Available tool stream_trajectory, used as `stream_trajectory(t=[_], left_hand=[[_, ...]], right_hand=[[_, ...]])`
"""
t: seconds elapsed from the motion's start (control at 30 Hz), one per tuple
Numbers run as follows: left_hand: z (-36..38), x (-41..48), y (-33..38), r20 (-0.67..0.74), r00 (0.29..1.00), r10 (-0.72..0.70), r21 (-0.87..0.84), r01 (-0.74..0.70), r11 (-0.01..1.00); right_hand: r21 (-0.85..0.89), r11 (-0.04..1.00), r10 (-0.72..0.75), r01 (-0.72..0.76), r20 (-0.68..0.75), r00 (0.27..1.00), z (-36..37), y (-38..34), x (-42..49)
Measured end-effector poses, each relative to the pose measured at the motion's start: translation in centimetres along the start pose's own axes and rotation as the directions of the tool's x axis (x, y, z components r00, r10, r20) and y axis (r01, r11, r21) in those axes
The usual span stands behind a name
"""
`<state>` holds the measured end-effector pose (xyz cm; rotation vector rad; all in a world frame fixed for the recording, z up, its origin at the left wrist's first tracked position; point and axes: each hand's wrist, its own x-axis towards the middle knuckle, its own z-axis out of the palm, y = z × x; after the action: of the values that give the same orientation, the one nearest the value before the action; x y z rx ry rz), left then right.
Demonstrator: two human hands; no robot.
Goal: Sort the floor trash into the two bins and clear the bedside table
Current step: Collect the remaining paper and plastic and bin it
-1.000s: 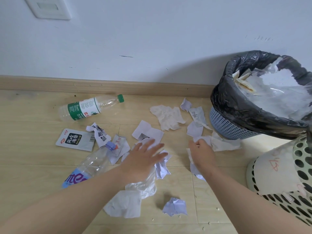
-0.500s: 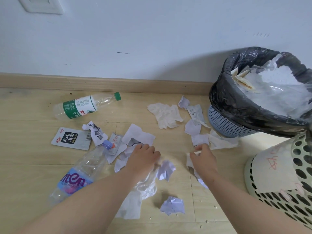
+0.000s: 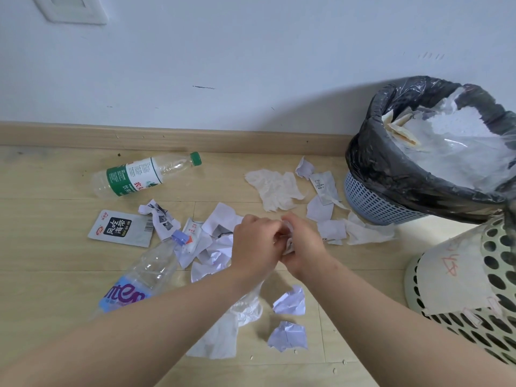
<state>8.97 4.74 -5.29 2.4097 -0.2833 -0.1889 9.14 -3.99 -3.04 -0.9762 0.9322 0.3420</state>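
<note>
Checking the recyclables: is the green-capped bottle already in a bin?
No, the green-capped bottle lies on its side on the floor near the baseboard.

Person, upper limbs only. Both the left hand (image 3: 255, 243) and the right hand (image 3: 307, 250) were bare. The left forearm (image 3: 139, 331) and the right forearm (image 3: 405, 328) were uncovered along the whole length that showed. Upper arms lay outside the view.

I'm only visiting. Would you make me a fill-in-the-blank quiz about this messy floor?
1. The bottle nearest the wall has a ___ cap.
2. The blue bin is lined with a ___ bag.
3. The left hand and right hand grip a paper wad, while ___ plastic bottles lie on the floor.
Missing words: green, black, two.
</note>
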Motion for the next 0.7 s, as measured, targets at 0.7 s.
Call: stream_trajectory(t=[0.7], left_hand=[[1.6, -6.9, -9.3, 0.513, 0.659, 0.549, 0.447, -0.752, 0.485]], right_hand=[[-0.793, -0.437, -0.032, 0.424, 0.485, 0.874, -9.8, 5.7, -0.2]])
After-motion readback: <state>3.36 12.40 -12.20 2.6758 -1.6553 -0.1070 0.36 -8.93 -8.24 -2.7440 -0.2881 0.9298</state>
